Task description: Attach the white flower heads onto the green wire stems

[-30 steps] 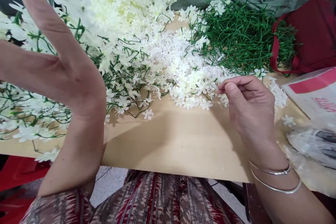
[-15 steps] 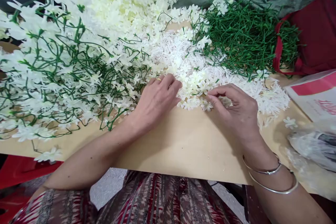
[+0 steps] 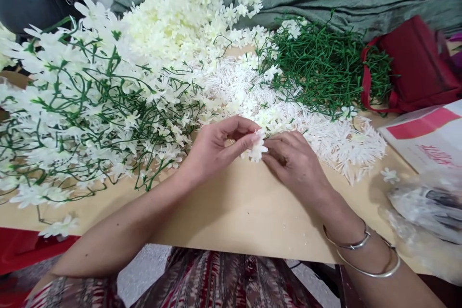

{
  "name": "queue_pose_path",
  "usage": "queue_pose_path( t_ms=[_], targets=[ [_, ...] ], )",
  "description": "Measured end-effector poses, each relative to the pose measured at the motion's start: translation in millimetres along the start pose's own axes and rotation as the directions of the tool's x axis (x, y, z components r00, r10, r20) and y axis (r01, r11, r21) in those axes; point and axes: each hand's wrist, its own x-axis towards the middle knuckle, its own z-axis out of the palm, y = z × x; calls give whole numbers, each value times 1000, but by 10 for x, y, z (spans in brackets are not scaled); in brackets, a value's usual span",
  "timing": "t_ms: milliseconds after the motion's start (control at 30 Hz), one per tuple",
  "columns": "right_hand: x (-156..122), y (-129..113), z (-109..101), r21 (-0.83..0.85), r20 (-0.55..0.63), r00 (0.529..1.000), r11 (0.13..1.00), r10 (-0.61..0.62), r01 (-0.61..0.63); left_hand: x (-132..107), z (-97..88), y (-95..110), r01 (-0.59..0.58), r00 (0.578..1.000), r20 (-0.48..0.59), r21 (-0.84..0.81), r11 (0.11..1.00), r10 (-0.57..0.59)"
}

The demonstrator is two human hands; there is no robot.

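Note:
Between the thumb and index finger of my left hand [image 3: 216, 151] is a small white artificial flower [image 3: 257, 150], held just above the table [image 3: 238, 211]. My right hand [image 3: 299, 166] is close beside it, fingers curled and pinched together at the flower's right side. Whatever those right fingertips hold is hidden. Loose white blossoms [image 3: 272, 119] lie just behind both hands. To the left spreads a large heap of white flowers on green stems [image 3: 119, 91]. Thin white stamen-like pieces [image 3: 231, 79] cover the middle of the table.
A pile of green plastic stems [image 3: 321, 65] lies back right, against a dark red bag [image 3: 418, 62]. Cream petals [image 3: 180, 21] are heaped at the back. On the right are a white and red printed bag [image 3: 429, 134] and a clear plastic bag [image 3: 426, 211]. Green cloth [image 3: 346, 7] lines the wall.
My left hand has turned and lifted with a white flower in its fingertips. My right hand has moved left to meet it. The view has tilted up, showing more wall.

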Motion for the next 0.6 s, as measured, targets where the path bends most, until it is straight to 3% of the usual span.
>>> queue_pose_path(
  t_ms=[100, 267, 400, 500, 600],
  targets=[
    [9, 31, -25, -29, 12, 999, 999, 46, -46, -28, 87, -70, 181, 981, 126, -299, 937, -149],
    [22, 87, -100, -53, -116, 977, 981, 180, -187, -45, 173, -194, 432, 902, 277, -601, 673, -331],
    [25, 77, -114, 9, -185, 956, 973, 227, -229, -10, 175, -225, 452, 875, 242, -720, 527, -420],
    [46, 67, -220, 34, -218, 942, 966, 256, -254, 21, 163, -214, 432, 874, 215, -754, 495, -435],
    [122, 157, -402, -63, -270, 928, 957, 257, -284, 18, 172, -220, 403, 890, 195, -758, 513, -412]
  ],
)
